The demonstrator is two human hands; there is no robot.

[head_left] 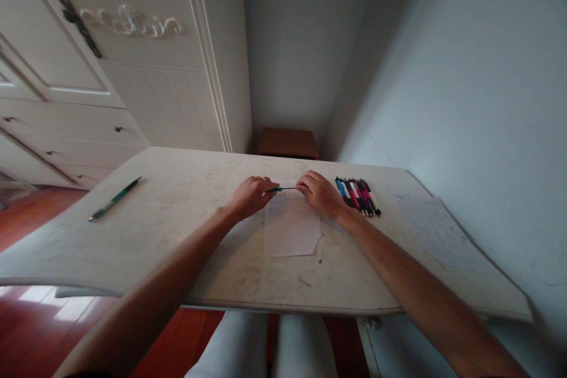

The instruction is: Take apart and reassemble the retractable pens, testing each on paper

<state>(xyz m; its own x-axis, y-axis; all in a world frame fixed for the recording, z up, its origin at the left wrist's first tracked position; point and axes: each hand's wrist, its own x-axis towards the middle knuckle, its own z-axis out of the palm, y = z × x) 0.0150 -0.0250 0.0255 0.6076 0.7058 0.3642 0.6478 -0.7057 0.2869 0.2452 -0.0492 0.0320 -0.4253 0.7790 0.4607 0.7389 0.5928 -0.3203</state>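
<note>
Green pen body (277,189) is at the middle of the table (208,180), above the upper part of a written sheet (291,242). Nearest to the camera are the person's legs (241,345), under the table edge; so the work lies straight ahead, within easy reach. Next comes this sheet, with its torn corner, and near the wall a second sheet (438,230). Beyond, one pen (116,199) lies alone at left, well apart, and a row of pens (358,196) lies close together just beside the right wrist, perhaps for being handy. Between them, the left hand (251,195) pinches the green body narrowly, and the right hand (318,192) seems to pinch the end of a thin dark rod (289,188), probably to hold both in one line. Farthest stand a brown stool-like piece (287,140) and white cabinet (177,100).
</note>
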